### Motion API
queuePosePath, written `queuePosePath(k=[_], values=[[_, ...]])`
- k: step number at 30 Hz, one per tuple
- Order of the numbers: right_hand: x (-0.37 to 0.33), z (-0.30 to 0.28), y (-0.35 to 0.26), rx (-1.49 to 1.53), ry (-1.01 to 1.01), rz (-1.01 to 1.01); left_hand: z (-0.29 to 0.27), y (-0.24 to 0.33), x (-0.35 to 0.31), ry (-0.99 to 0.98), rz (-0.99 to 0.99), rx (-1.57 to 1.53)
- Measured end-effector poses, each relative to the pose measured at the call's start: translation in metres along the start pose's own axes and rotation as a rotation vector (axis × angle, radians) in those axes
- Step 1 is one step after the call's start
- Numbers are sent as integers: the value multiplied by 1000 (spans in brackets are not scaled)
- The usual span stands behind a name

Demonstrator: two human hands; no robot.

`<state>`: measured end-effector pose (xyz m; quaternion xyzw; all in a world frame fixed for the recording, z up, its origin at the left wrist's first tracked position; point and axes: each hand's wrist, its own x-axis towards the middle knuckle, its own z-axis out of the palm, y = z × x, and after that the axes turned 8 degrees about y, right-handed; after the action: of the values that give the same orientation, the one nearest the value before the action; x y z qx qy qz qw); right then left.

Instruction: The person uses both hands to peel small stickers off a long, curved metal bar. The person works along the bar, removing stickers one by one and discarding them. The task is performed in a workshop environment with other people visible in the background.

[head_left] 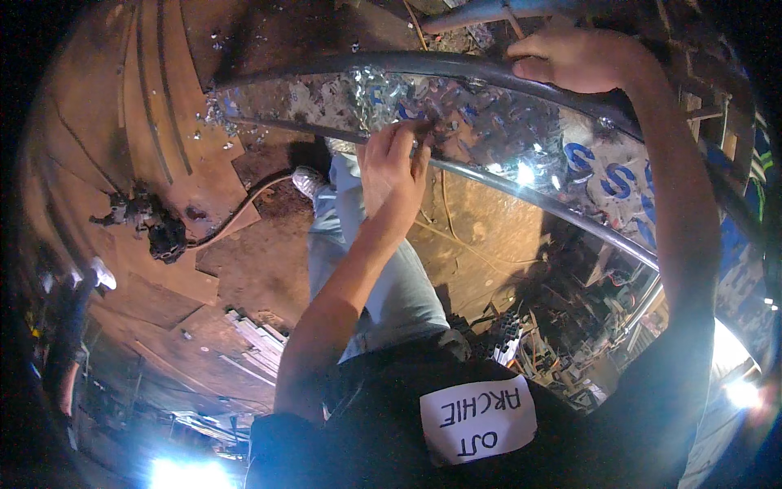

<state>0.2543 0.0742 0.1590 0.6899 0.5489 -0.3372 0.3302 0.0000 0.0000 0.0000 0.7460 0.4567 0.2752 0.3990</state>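
In front of me runs a long metal frame, bent by the lens, with a dark far tube (383,61) and a shiny near tube (562,213). Between them lies a raised-pattern metal plate (481,134) with blue lettering and bright glints. My left hand (393,167) is closed at the near tube, fingers curled over its edge; whatever is in them is too dark to make out. My right hand (574,61) reaches over the far tube, its fingers bent and thumb low beside it; what they hold, if anything, is hidden.
Brown sheets (155,90) cover ground at left, near a dark lump-like object (167,236) with a hose (252,200). Metal lengths (509,338) are piled below right. Lamps glare at lower left (191,473) and lower right (743,394). My shoe (308,181) stands below the frame.
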Motion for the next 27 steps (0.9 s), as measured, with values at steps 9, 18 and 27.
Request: queuePosePath(k=[9, 18, 27], values=[[7, 7, 2, 0, 22, -37, 1, 35, 18, 38, 9, 231], [10, 2, 3, -19, -39, -86, 5, 59, 27, -135, -163, 418], [4, -3, -8, -37, -66, -48, 16, 62, 18, -118, -172, 335]])
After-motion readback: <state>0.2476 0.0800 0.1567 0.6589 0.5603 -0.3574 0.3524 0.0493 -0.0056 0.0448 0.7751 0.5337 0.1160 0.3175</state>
